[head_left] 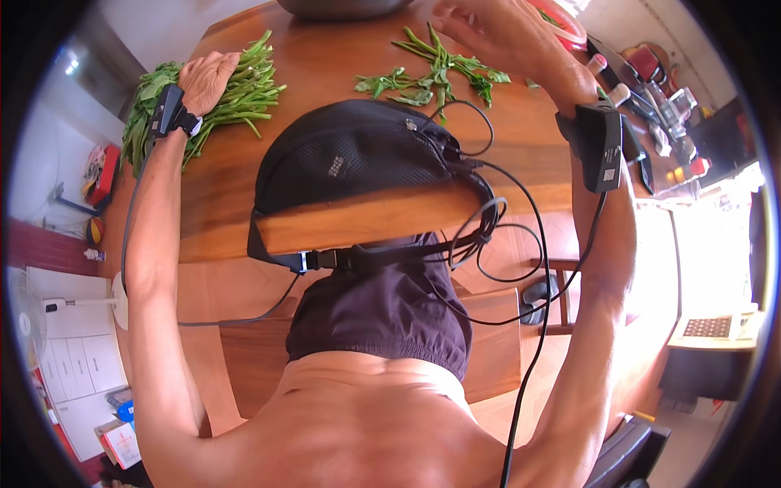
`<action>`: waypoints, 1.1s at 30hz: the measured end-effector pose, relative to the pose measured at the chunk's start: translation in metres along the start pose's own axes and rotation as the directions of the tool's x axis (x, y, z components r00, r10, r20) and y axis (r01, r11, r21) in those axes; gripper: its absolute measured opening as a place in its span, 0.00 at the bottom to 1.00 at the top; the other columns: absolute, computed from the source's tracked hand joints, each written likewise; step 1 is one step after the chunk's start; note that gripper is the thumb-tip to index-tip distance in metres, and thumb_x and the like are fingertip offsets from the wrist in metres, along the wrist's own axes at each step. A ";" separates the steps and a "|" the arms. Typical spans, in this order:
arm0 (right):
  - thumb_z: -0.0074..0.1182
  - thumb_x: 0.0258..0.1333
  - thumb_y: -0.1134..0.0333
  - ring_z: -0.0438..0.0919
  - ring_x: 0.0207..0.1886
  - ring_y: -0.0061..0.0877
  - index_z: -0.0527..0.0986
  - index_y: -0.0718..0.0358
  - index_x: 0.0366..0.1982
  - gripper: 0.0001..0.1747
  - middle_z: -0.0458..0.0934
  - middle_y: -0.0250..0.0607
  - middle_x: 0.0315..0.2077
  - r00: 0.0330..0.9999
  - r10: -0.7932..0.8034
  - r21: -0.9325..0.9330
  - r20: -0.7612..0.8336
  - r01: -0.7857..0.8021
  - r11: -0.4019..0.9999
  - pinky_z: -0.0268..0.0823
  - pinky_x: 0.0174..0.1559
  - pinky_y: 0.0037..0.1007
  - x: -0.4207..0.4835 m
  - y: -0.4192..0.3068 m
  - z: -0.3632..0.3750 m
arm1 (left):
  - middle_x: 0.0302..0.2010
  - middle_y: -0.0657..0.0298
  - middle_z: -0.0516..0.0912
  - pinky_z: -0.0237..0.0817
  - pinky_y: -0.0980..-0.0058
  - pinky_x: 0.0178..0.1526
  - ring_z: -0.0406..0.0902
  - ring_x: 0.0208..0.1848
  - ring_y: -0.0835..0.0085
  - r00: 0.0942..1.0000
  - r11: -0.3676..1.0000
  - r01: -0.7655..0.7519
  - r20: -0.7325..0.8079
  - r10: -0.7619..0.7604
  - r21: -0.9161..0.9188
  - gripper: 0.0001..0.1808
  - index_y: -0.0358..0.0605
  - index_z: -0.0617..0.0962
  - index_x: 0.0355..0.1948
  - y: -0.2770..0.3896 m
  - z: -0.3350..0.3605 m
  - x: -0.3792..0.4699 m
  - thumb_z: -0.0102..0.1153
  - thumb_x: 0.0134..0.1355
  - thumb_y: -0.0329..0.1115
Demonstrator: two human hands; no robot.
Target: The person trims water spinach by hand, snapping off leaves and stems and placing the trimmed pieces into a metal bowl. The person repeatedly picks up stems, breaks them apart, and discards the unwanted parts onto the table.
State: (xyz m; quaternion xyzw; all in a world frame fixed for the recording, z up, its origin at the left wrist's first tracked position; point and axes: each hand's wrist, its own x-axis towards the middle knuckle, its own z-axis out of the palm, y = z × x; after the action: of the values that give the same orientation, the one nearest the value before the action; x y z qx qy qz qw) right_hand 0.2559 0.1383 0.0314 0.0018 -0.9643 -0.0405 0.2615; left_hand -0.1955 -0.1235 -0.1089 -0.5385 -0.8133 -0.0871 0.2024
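Observation:
At the far left of the wooden table, my left hand (206, 80) lies over a large bunch of leafy greens (247, 91), fingers curled down into it and partly hidden. The leaves spread to the left and the cut stems point right. My right hand (488, 30) is raised at the top edge, fingers apart, with nothing visible in it; part of it is cut off. Just below it, a smaller loose pile of leafy stems (440, 70) lies on the table. Both wrists wear black strapped devices, the left (166, 113) and the right (601, 146).
A black mesh waist bag (360, 149) sits at the near edge of the wooden table (317, 61), with looped black cables (537, 219) trailing from it. A dark round vessel (345, 7) stands at the far edge. A red-rimmed container (570, 30) holds greens at the right.

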 end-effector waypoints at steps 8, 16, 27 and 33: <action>0.60 0.72 0.60 0.87 0.40 0.41 0.85 0.61 0.44 0.12 0.88 0.44 0.35 0.995 0.092 0.019 -0.029 -0.092 0.996 0.74 0.51 0.42 -0.018 -0.043 -0.005 | 0.55 0.67 0.87 0.52 0.56 0.71 0.78 0.63 0.62 0.990 0.998 0.058 -0.133 -0.056 0.012 0.31 0.63 0.87 0.63 0.011 0.011 -0.001 0.37 0.81 0.62; 0.63 0.68 0.57 0.87 0.34 0.45 0.84 0.60 0.43 0.13 0.87 0.44 0.29 0.999 0.048 0.025 -0.017 -0.048 0.999 0.75 0.37 0.46 -0.028 -0.029 0.007 | 0.51 0.70 0.89 0.56 0.57 0.69 0.80 0.59 0.65 0.951 1.000 0.000 -0.311 0.007 0.024 0.27 0.63 0.89 0.60 0.026 0.013 -0.013 0.40 0.81 0.57; 0.60 0.62 0.65 0.85 0.42 0.54 0.88 0.55 0.44 0.11 0.87 0.51 0.34 0.950 0.232 -0.021 0.207 -0.233 0.972 0.76 0.45 0.54 -0.045 0.021 0.033 | 0.47 0.70 0.85 0.55 0.57 0.72 0.79 0.57 0.68 0.938 0.999 -0.022 -0.344 0.036 0.044 0.22 0.57 0.89 0.58 0.041 0.000 -0.019 0.45 0.82 0.49; 0.61 0.62 0.55 0.87 0.45 0.52 0.90 0.56 0.39 0.15 0.89 0.53 0.37 0.866 0.405 -0.090 0.294 -0.397 0.914 0.78 0.50 0.52 -0.013 0.089 0.098 | 0.64 0.54 0.84 0.64 0.56 0.71 0.79 0.65 0.56 0.902 0.935 0.010 -0.401 -0.162 -0.354 0.26 0.54 0.82 0.71 0.054 -0.034 -0.016 0.49 0.83 0.53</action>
State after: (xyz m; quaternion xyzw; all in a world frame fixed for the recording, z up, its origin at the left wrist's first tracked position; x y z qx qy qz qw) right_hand 0.2191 0.2350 -0.0527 -0.2080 -0.9717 0.0021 0.1115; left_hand -0.1326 -0.1268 -0.0892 -0.4966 -0.7453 -0.3515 0.2728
